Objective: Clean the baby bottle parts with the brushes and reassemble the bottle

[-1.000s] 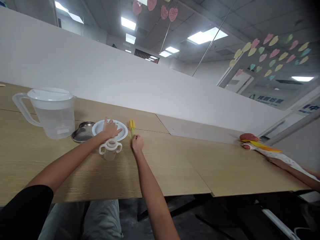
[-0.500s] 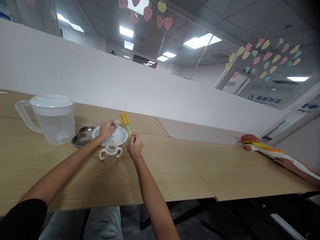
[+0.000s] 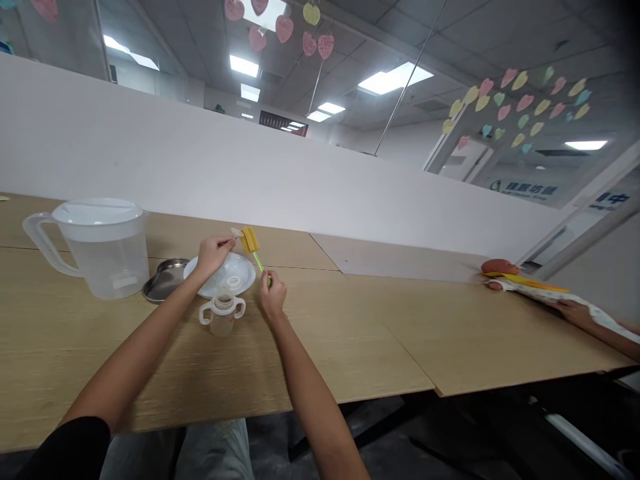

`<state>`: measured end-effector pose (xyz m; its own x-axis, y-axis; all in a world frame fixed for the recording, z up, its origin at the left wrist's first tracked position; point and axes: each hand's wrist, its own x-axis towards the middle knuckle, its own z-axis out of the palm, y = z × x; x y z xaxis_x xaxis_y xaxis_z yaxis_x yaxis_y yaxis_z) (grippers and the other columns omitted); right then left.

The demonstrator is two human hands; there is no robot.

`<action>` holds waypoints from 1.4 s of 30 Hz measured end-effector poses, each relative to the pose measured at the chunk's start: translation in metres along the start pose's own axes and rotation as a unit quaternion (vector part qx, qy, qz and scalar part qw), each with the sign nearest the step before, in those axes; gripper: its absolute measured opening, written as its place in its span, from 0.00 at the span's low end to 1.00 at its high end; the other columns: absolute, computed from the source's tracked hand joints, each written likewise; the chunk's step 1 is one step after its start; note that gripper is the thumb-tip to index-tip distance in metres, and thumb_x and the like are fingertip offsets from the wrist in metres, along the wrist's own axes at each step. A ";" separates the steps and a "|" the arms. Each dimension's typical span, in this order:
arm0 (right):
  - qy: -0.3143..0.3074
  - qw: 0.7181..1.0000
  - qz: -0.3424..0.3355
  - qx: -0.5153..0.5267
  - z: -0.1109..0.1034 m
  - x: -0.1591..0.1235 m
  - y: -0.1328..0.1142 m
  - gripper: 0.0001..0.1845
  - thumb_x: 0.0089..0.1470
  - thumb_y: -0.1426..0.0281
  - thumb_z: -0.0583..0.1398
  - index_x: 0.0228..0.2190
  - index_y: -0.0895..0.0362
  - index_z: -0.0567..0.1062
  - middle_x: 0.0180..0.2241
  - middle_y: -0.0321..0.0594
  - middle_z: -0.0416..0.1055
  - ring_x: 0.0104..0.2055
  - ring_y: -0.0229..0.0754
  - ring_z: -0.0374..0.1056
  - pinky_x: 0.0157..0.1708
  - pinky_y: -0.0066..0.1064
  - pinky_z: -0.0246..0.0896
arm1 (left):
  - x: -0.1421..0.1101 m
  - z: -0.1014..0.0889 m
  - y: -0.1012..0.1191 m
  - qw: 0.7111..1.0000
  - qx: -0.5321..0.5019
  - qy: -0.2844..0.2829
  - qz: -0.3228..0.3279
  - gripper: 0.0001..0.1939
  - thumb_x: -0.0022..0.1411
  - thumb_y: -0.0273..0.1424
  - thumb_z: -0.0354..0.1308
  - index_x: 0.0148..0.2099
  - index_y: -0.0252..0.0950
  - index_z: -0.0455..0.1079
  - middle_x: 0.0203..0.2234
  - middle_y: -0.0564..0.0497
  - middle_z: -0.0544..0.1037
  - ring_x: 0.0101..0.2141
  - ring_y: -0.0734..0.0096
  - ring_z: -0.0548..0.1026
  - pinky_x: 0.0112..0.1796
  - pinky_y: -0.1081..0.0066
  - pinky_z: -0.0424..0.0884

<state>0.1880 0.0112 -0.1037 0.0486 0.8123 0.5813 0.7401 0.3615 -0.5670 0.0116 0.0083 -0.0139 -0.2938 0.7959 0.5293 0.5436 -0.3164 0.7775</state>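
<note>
Wooden table [image 3: 350, 333]; right hand [image 3: 273, 294] holding yellow brush [image 3: 251, 244].

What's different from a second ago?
The left hand, spread over the white plate before, now pinches a small pale piece near the plate's far edge. The right hand still holds the yellow brush, but its head has tipped left toward that piece. The two-handled bottle, jug and metal dish stayed put.
</note>
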 end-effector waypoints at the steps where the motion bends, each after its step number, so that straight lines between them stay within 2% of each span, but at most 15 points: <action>1: 0.001 1.000 -0.002 0.005 0.000 0.000 0.000 0.23 0.63 0.62 0.43 0.35 0.58 0.75 0.23 0.38 0.71 0.24 0.37 0.63 0.27 0.24 0.51 | -0.002 -0.001 0.001 1.000 0.015 -0.009 0.010 0.17 0.59 0.38 0.55 0.41 0.33 0.79 0.27 0.48 0.80 0.32 0.64 0.77 0.39 0.67 0.70; 4: 0.001 1.000 -0.009 0.007 0.000 -0.001 0.000 0.23 0.63 0.62 0.44 0.35 0.58 0.75 0.23 0.37 0.71 0.23 0.36 0.62 0.26 0.24 0.50 | -0.007 0.000 0.005 0.997 0.053 -0.022 0.042 0.15 0.60 0.35 0.54 0.40 0.34 0.79 0.30 0.47 0.80 0.35 0.64 0.75 0.43 0.66 0.68; 7: -0.001 1.000 -0.011 -0.003 0.001 0.000 0.000 0.21 0.63 0.63 0.45 0.35 0.58 0.75 0.23 0.37 0.71 0.23 0.36 0.62 0.26 0.24 0.50 | -0.010 0.001 0.010 0.995 0.078 -0.010 0.064 0.15 0.60 0.35 0.55 0.44 0.34 0.78 0.35 0.46 0.80 0.34 0.65 0.74 0.42 0.67 0.68; 11: -0.001 1.000 -0.020 -0.009 0.002 0.000 0.002 0.21 0.63 0.63 0.46 0.35 0.59 0.75 0.23 0.37 0.71 0.23 0.36 0.61 0.27 0.24 0.50 | -0.009 -0.003 0.017 0.996 0.067 0.020 0.048 0.13 0.59 0.35 0.57 0.41 0.33 0.77 0.34 0.47 0.81 0.31 0.69 0.75 0.37 0.71 0.69; 18: 0.016 0.998 -0.051 0.013 0.002 -0.003 0.002 0.22 0.63 0.63 0.45 0.35 0.59 0.75 0.23 0.36 0.71 0.23 0.34 0.61 0.27 0.24 0.50 | -0.005 -0.019 0.024 0.994 0.106 -0.015 0.027 0.13 0.61 0.35 0.53 0.35 0.33 0.77 0.28 0.50 0.80 0.30 0.69 0.74 0.35 0.73 0.66; 23: 0.030 0.997 -0.075 -0.003 0.003 -0.002 0.002 0.22 0.63 0.64 0.46 0.35 0.60 0.76 0.22 0.37 0.71 0.21 0.34 0.61 0.25 0.23 0.50 | -0.006 -0.023 0.027 0.993 0.106 -0.024 0.048 0.12 0.59 0.35 0.55 0.38 0.33 0.75 0.34 0.47 0.81 0.32 0.68 0.75 0.36 0.72 0.67; 26: 0.063 0.991 -0.115 -0.020 0.005 -0.001 0.005 0.21 0.63 0.65 0.47 0.33 0.60 0.76 0.20 0.38 0.72 0.20 0.34 0.62 0.23 0.23 0.49 | -0.008 -0.024 0.029 0.989 0.129 -0.041 0.063 0.11 0.59 0.35 0.56 0.38 0.32 0.74 0.35 0.45 0.80 0.33 0.66 0.75 0.37 0.70 0.68; 32: 0.158 0.962 -0.223 -0.025 0.006 0.000 0.010 0.20 0.63 0.66 0.48 0.29 0.60 0.75 0.16 0.36 0.70 0.16 0.32 0.61 0.20 0.24 0.47 | -0.010 -0.028 0.031 0.982 0.156 -0.096 0.045 0.14 0.59 0.36 0.54 0.39 0.32 0.74 0.34 0.44 0.80 0.34 0.64 0.75 0.37 0.69 0.67; 40: 0.190 0.948 -0.254 -0.026 0.002 -0.001 0.005 0.20 0.64 0.68 0.48 0.29 0.60 0.75 0.15 0.36 0.69 0.16 0.32 0.61 0.20 0.24 0.48 | -0.010 -0.032 0.033 0.975 0.154 -0.153 0.049 0.17 0.62 0.36 0.47 0.34 0.32 0.75 0.29 0.46 0.79 0.30 0.65 0.74 0.32 0.70 0.64; 42: 0.191 0.947 -0.258 -0.030 0.003 -0.001 0.005 0.20 0.64 0.68 0.48 0.29 0.60 0.75 0.15 0.35 0.69 0.16 0.32 0.61 0.20 0.24 0.48 | -0.011 -0.032 0.033 0.972 0.174 -0.147 0.061 0.18 0.62 0.35 0.47 0.33 0.33 0.76 0.28 0.46 0.79 0.30 0.65 0.74 0.33 0.70 0.64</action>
<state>0.1897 0.0131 -0.1090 -0.0982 0.3056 0.9471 0.7677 0.6288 -0.1234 0.0071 -0.0274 0.0165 -0.0013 0.8925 0.4510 0.8077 -0.2650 0.5266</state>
